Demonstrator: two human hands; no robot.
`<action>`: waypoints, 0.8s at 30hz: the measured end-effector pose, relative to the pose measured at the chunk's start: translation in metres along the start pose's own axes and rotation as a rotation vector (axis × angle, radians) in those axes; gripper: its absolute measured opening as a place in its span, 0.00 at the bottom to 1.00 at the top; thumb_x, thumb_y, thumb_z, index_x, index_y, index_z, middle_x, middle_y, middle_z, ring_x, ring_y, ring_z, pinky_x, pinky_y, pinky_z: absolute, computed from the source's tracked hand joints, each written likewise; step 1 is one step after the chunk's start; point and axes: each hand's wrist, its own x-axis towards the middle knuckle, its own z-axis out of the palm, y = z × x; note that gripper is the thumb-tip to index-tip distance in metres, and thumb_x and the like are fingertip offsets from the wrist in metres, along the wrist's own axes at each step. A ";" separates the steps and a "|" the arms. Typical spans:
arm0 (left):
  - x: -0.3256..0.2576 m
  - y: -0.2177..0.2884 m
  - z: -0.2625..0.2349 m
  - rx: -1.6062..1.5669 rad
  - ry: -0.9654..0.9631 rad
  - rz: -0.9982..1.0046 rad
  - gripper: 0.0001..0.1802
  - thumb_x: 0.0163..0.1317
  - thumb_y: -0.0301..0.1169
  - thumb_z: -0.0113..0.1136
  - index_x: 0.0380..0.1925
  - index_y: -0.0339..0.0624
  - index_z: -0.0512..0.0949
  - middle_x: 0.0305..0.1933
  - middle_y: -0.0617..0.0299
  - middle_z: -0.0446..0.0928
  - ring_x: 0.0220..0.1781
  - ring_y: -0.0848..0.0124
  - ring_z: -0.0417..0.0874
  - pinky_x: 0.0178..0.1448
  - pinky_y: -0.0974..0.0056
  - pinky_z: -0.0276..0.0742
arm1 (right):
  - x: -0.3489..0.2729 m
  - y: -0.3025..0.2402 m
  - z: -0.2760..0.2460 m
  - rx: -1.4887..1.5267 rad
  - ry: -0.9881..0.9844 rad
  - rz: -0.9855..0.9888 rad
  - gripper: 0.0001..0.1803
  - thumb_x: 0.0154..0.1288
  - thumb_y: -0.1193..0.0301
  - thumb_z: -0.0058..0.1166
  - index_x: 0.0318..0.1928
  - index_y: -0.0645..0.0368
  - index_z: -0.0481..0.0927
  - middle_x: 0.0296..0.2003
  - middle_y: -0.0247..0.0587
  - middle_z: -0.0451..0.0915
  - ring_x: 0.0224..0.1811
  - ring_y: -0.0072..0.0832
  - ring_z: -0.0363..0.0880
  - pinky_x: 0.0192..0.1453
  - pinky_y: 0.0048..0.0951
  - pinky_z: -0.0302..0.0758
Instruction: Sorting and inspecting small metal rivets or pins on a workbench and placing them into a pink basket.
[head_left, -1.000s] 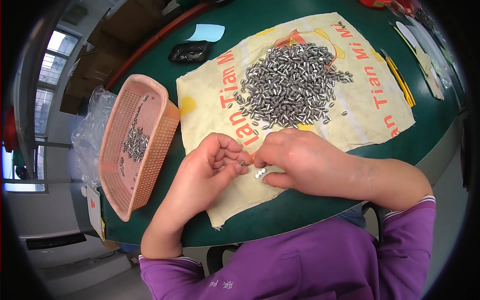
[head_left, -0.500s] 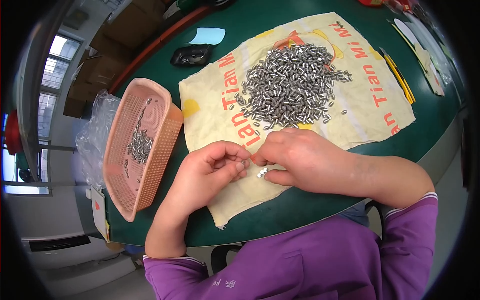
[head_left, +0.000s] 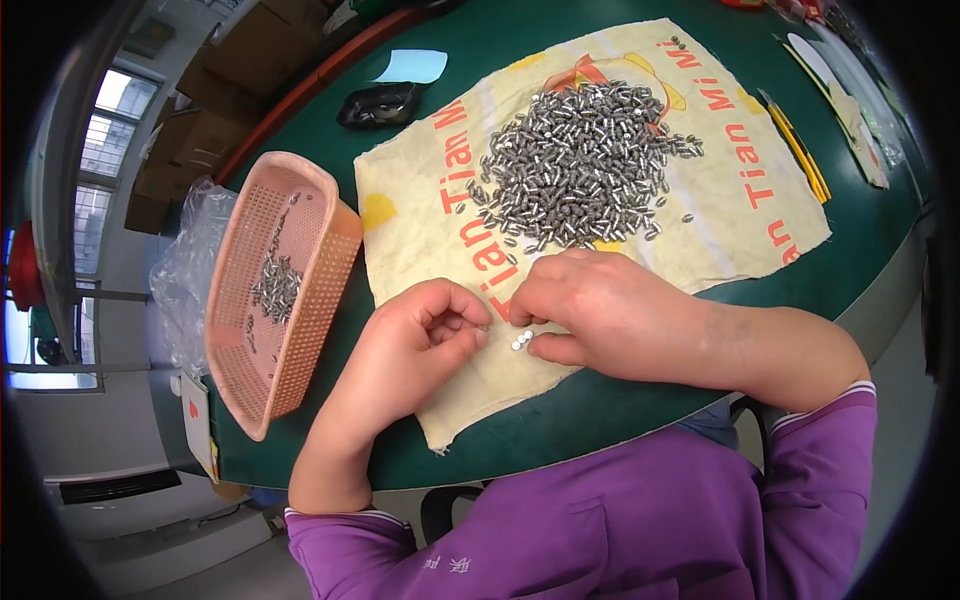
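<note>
My left hand [head_left: 425,340] is closed in a pinch, with a small metal piece [head_left: 486,328] at the tips of thumb and forefinger. Opposite it, my right hand [head_left: 590,315] curls its fingers and thumb around several small silver metal cylinders [head_left: 522,340], whose bright round ends show between the fingertips. The two hands are a little apart, low over the yellow cloth [head_left: 740,240]. Beyond them a large pile of the same short metal cylinders [head_left: 575,165] is heaped on the cloth, with a few strays around its edge.
A pink perforated plastic basket [head_left: 330,270] at the left holds a smaller lot of metal pieces [head_left: 278,288]. Behind it lies clear plastic wrap [head_left: 185,280]. A black tray [head_left: 378,105] and light-blue paper [head_left: 415,66] sit at the back; yellow pencil-like sticks [head_left: 800,150] lie at the right.
My hands have drawn slightly apart, the left fingertips shifting a little left. The metal pieces stay in the fingers, and the view has shifted slightly.
</note>
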 end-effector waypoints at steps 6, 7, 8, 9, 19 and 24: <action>-0.008 0.009 0.017 0.332 0.060 0.169 0.07 0.61 0.19 0.68 0.38 0.37 0.80 0.39 0.61 0.77 0.37 0.72 0.81 0.43 0.67 0.79 | -0.001 0.002 0.001 -0.026 0.011 -0.004 0.11 0.58 0.72 0.66 0.40 0.61 0.81 0.38 0.48 0.82 0.47 0.49 0.82 0.53 0.46 0.78; -0.007 0.008 0.019 0.369 0.064 0.188 0.07 0.61 0.20 0.67 0.38 0.36 0.80 0.39 0.56 0.78 0.38 0.66 0.84 0.45 0.63 0.82 | -0.001 0.002 0.001 -0.037 0.012 -0.002 0.11 0.58 0.72 0.66 0.40 0.60 0.81 0.38 0.48 0.82 0.47 0.48 0.82 0.53 0.46 0.78; -0.007 0.006 0.020 0.366 0.066 0.187 0.07 0.61 0.20 0.67 0.38 0.36 0.80 0.39 0.56 0.78 0.38 0.66 0.84 0.45 0.63 0.82 | -0.001 0.002 0.002 -0.037 0.008 -0.002 0.11 0.58 0.72 0.66 0.40 0.60 0.81 0.38 0.48 0.82 0.47 0.48 0.82 0.53 0.46 0.78; -0.007 0.004 0.020 0.365 0.065 0.205 0.07 0.61 0.20 0.68 0.37 0.37 0.80 0.39 0.56 0.78 0.38 0.64 0.83 0.44 0.62 0.81 | -0.001 0.002 0.003 -0.038 0.015 -0.012 0.11 0.58 0.71 0.66 0.40 0.60 0.81 0.38 0.47 0.81 0.46 0.48 0.82 0.53 0.46 0.78; -0.008 -0.001 0.024 0.374 0.085 0.265 0.10 0.58 0.22 0.70 0.37 0.37 0.77 0.38 0.54 0.77 0.38 0.59 0.82 0.44 0.57 0.80 | 0.000 0.003 0.009 -0.066 0.049 -0.106 0.13 0.59 0.69 0.67 0.41 0.58 0.79 0.38 0.44 0.78 0.45 0.45 0.80 0.50 0.44 0.78; -0.008 0.004 0.020 0.426 0.078 0.209 0.13 0.58 0.22 0.70 0.37 0.36 0.74 0.39 0.52 0.76 0.40 0.56 0.82 0.45 0.56 0.80 | 0.003 0.005 0.010 -0.072 0.010 -0.128 0.13 0.59 0.69 0.67 0.41 0.58 0.79 0.39 0.43 0.77 0.44 0.44 0.80 0.50 0.43 0.78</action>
